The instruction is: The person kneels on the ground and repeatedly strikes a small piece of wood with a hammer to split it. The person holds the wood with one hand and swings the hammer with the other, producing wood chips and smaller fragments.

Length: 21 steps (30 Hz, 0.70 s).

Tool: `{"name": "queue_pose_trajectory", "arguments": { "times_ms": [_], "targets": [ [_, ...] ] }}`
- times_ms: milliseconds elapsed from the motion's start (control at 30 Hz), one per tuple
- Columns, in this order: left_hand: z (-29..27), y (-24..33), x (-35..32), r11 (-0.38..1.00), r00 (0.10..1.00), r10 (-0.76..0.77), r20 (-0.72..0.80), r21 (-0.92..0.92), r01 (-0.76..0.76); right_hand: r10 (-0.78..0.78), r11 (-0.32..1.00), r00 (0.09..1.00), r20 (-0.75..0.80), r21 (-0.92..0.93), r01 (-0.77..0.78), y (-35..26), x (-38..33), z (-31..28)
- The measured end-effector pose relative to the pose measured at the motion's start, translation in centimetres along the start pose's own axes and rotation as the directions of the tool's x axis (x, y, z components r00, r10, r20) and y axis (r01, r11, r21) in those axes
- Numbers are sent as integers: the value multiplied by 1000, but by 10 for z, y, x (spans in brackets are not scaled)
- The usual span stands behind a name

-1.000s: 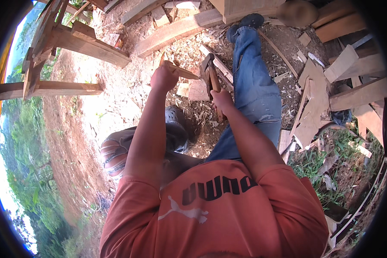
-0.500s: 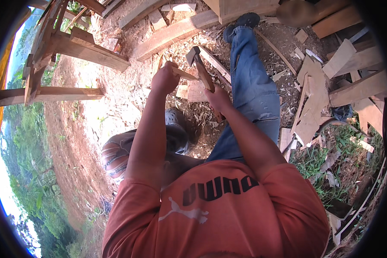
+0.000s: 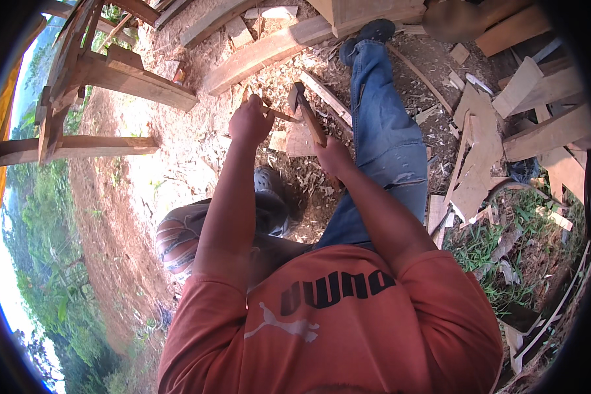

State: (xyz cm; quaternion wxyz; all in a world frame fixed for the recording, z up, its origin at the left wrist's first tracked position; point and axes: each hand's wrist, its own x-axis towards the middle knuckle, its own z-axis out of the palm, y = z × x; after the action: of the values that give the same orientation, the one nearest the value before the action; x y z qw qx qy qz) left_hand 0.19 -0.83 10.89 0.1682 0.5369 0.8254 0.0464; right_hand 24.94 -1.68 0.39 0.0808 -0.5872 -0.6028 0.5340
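My left hand [image 3: 250, 121] is closed around one end of a small wooden stick [image 3: 279, 114], whose other end points right and down above a wood block [image 3: 300, 142]. In my right hand [image 3: 333, 156] is the wooden handle of a hatchet [image 3: 313, 123]. Its dark metal head [image 3: 295, 96] is up beside the free end of the stick; whether they touch I cannot tell. The block sits on ground strewn with shavings, between my legs. My fingers hide the gripped end of the stick and part of the handle.
A curved timber [image 3: 269, 56] lies beyond my hands, with a narrow wood strip [image 3: 326, 98] nearer. Stacked boards and offcuts [image 3: 479, 144] fill the right side. A timber frame [image 3: 121, 79] stands at the left. My jeans-clad leg [image 3: 387, 131] stretches out beside my right hand.
The hatchet head has dropped slightly and turned, its blade now showing narrower. The stick has rolled in my left hand and looks thinner. Both hands have shifted only a little.
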Motion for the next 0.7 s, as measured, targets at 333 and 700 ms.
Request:
{"name": "queue_pose_trajectory", "arguments": {
  "times_ms": [333, 700],
  "targets": [
    [0, -6, -7, 989, 996, -24, -80, 143, 36, 6, 969, 999, 38, -249, 4, -5, -2, -3],
    [-1, -20, -4, 977, 978, 204, 33, 48, -206, -151, 981, 988, -39, -127, 145, -26, -13, -10]
  ]
}}
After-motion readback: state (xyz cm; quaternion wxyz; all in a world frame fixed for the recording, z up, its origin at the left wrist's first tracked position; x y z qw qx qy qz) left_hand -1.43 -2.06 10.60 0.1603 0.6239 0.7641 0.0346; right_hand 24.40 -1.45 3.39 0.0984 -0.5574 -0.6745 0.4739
